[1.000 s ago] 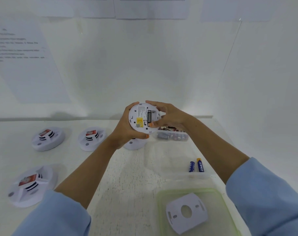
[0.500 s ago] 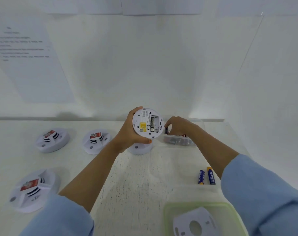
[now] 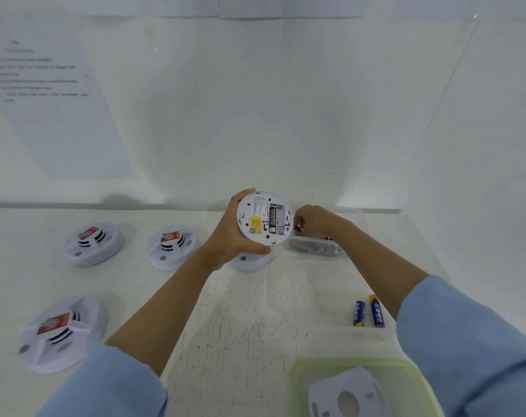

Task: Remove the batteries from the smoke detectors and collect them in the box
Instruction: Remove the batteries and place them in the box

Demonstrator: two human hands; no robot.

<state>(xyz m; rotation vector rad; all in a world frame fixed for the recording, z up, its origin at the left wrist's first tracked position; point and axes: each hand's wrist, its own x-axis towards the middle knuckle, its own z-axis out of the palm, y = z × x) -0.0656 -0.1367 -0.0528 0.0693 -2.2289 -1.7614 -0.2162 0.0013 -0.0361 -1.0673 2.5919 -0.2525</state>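
White plastic filled the left hand (image 3: 225, 236), which gripped a round smoke detector (image 3: 257, 212) with its fingers and thumb curled round the rim. The back of the detector faced the person. One black battery (image 3: 272, 219) sat in the open slot, and the slot beside it looked bare. That battery lay with its long side running up and down the back, tipped just a little. The right hand (image 3: 314, 219) was just to the right of the detector, close to its rim but not on it. Its fingers were bent together and seemed to pinch a small loose battery (image 3: 297, 227) by the tips, though it was too small to see well. The clear box (image 3: 292, 245) stood right under those fingertips, with more batteries inside. So the loose one likely only had to be let go to fall in. After that, the black battery would lie to the left of the right hand, a short reach away across the rim. The right hand was the nearer free hand, since the left was busy holding. Fingertips would likely need to come at the battery from its end and lift it out. Two blue batteries (image 3: 359, 313) lay side by side on the table (image 3: 255, 326), well apart from both hands.
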